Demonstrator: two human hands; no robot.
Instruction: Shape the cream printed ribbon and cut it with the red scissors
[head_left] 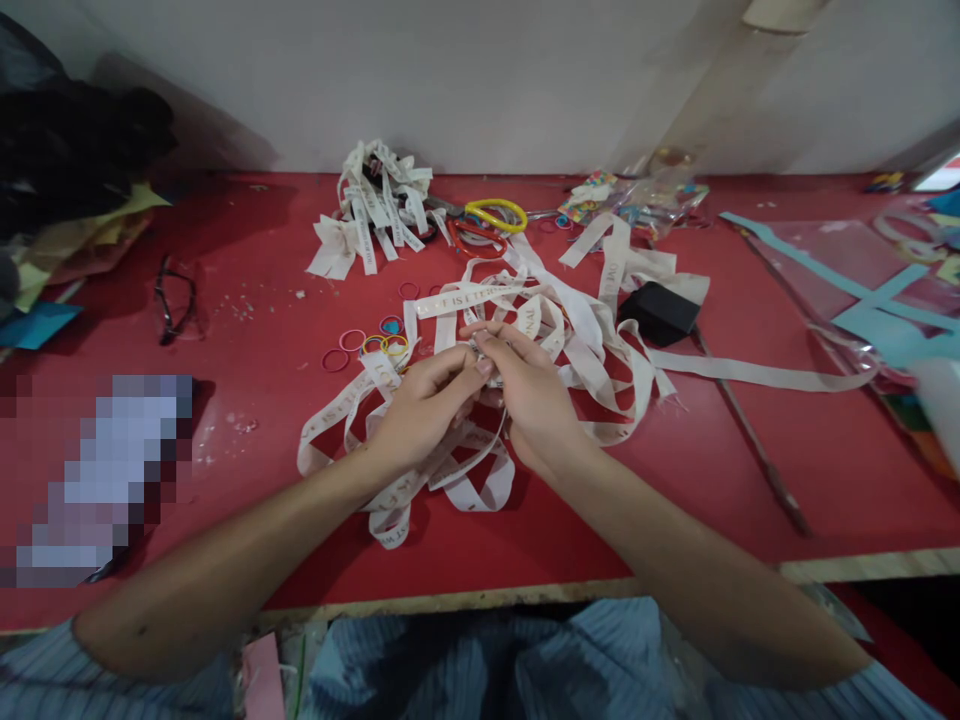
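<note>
A tangle of white printed ribbon (472, 490) spreads over the red table under and around both hands. My left hand (431, 395) and my right hand (529, 385) meet at the middle of it, fingers pinched together. Between the fingertips is a bit of ribbon, mostly hidden by the fingers; a thin strip hangs down from it beside my right palm. Left of the hands lie several coloured elastic bands (352, 340), pink, yellow and dark. One printed ribbon length (472, 298) lies just beyond my fingertips.
Behind the ribbon lie yellow-handled scissors (496, 214), red-handled scissors (477, 240) and a pile of ribbon bows (382, 205). To the right are a black block (660, 312), a thin rod (750, 440) and light-blue strips (877, 300). Eyeglasses (174, 300) and a blurred-out phone-like object (112, 480) lie left.
</note>
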